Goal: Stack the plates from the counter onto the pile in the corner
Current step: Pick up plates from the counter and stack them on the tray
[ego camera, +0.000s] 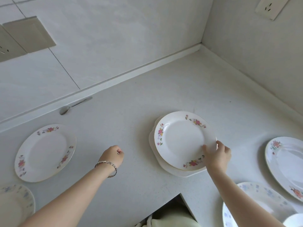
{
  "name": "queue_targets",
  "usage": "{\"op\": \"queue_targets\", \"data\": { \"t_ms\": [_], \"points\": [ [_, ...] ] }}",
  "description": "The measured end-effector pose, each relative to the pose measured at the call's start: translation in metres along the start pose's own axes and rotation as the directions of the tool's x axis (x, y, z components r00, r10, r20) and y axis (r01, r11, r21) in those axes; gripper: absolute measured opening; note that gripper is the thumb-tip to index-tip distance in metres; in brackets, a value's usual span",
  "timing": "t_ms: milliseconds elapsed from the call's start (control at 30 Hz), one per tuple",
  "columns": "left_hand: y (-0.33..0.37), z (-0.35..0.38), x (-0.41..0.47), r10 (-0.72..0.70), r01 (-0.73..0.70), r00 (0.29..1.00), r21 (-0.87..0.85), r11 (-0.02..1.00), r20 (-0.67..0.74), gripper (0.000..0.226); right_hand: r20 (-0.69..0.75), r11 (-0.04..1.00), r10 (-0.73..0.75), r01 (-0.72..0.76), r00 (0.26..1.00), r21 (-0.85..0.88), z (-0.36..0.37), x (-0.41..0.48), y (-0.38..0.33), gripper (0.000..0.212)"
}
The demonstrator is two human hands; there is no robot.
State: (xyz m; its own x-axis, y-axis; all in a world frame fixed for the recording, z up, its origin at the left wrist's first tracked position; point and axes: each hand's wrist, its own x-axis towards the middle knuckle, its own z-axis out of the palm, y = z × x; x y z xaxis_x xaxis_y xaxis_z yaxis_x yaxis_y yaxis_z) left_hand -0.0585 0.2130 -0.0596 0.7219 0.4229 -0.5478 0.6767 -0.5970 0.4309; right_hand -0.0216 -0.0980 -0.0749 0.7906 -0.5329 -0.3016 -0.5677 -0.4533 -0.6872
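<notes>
Two plates at least make up the pile (181,174) mid-counter. The right hand (218,156) pinches the near-right rim of the top plate (180,138), thumb on the face, fingers round the edge. Can't tell if it's fully set down, and it sits shifted a bit far-right of what's beneath. The left hand (113,155) is curled into a fist over the counter (131,185), holding nothing.

Next pick, I'd guess, is the floral plate (45,152). It lies off to the left of that fist, well apart from the pile, so the left arm is the nearer one. It's round, flat and face up, so there's no long axis to line up and any rim point should work.
</notes>
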Motion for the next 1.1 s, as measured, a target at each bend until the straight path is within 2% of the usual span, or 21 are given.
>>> {"op": "queue_targets", "data": {
  "t_ms": [100, 267, 333, 367, 433, 533, 600, 700, 733, 800, 867, 900, 933, 1000, 1033, 1100],
  "points": [
    [-0.004, 0.0, 0.003, -0.007, 0.007, 1.0, -0.001, 1.0, 0.002, 0.028, 0.059, 0.989, -0.1, 0.105, 0.993, -0.103, 0.005, -0.004, 0.001, 0.065],
    [-0.008, 0.002, 0.007, 0.005, -0.005, 1.0, -0.017, 1.0, 0.005, 0.029, 0.074, 0.932, -0.125, 0.143, 0.989, -0.333, 0.005, -0.009, -0.012, 0.063],
    [-0.014, 0.001, 0.008, -0.005, 0.006, 1.0, -0.029, 1.0, 0.016, 0.029, 0.15, 0.848, -0.253, 0.294, 0.956, -0.442, 0.007, -0.016, -0.029, 0.057],
    [-0.018, 0.0, 0.008, -0.017, 0.018, 1.0, -0.035, 0.999, 0.02, 0.029, 0.231, 0.794, -0.337, 0.407, 0.913, -0.451, 0.011, -0.022, -0.04, 0.051],
    [-0.03, -0.004, 0.007, -0.048, 0.05, 0.998, -0.075, 0.996, 0.027, 0.028, 0.421, 0.741, -0.439, 0.585, 0.794, -0.331, 0.021, -0.039, -0.065, 0.036],
    [-0.053, -0.018, 0.003, -0.115, 0.117, 0.993, -0.171, 0.978, 0.02, 0.028, 0.659, 0.732, -0.441, 0.669, 0.609, -0.129, 0.047, -0.072, -0.101, 0.026],
    [-0.077, -0.03, 0.003, -0.183, 0.178, 0.983, -0.233, 0.956, 0.0, 0.026, 0.778, 0.673, -0.4, 0.731, 0.484, -0.108, 0.072, -0.094, -0.119, 0.025],
    [-0.115, -0.055, 0.003, -0.29, 0.265, 0.956, -0.284, 0.921, -0.046, 0.011, 0.858, 0.639, -0.335, 0.763, 0.39, -0.097, 0.112, -0.126, -0.141, 0.026],
    [-0.126, -0.064, 0.001, -0.324, 0.291, 0.943, -0.288, 0.912, -0.073, 0.013, 0.874, 0.633, -0.317, 0.768, 0.369, -0.095, 0.125, -0.137, -0.147, 0.026],
    [-0.147, -0.081, 0.001, -0.428, 0.352, 0.89, -0.362, 0.863, -0.155, 0.034, 0.901, 0.607, -0.275, 0.788, 0.336, -0.109, 0.147, -0.156, -0.154, 0.027],
    [-0.166, -0.096, 0.007, -0.591, 0.412, 0.787, -0.562, 0.717, -0.178, 0.041, 0.919, 0.58, -0.235, 0.804, 0.315, -0.127, 0.165, -0.172, -0.159, 0.029],
    [-0.175, -0.102, 0.014, -0.66, 0.412, 0.741, -0.692, 0.593, -0.124, 0.033, 0.923, 0.577, -0.219, 0.805, 0.316, -0.138, 0.173, -0.178, -0.16, 0.029],
    [-0.185, -0.107, 0.022, -0.696, 0.385, 0.718, -0.823, 0.417, -0.016, 0.017, 0.924, 0.577, -0.209, 0.803, 0.321, -0.148, 0.179, -0.184, -0.161, 0.029],
    [-0.201, -0.113, 0.037, -0.661, 0.307, 0.722, -0.951, 0.041, 0.205, 0.011, 0.919, 0.579, -0.202, 0.798, 0.338, -0.166, 0.191, -0.191, -0.158, 0.029],
    [-0.208, -0.113, 0.043, -0.643, 0.257, 0.723, -0.962, -0.089, 0.253, 0.005, 0.915, 0.583, -0.199, 0.793, 0.352, -0.179, 0.195, -0.193, -0.157, 0.029],
    [-0.215, -0.109, 0.051, -0.593, 0.233, 0.743, -0.95, -0.205, 0.311, 0.003, 0.903, 0.595, -0.188, 0.777, 0.386, -0.208, 0.201, -0.194, -0.152, 0.028]
  ]
}}
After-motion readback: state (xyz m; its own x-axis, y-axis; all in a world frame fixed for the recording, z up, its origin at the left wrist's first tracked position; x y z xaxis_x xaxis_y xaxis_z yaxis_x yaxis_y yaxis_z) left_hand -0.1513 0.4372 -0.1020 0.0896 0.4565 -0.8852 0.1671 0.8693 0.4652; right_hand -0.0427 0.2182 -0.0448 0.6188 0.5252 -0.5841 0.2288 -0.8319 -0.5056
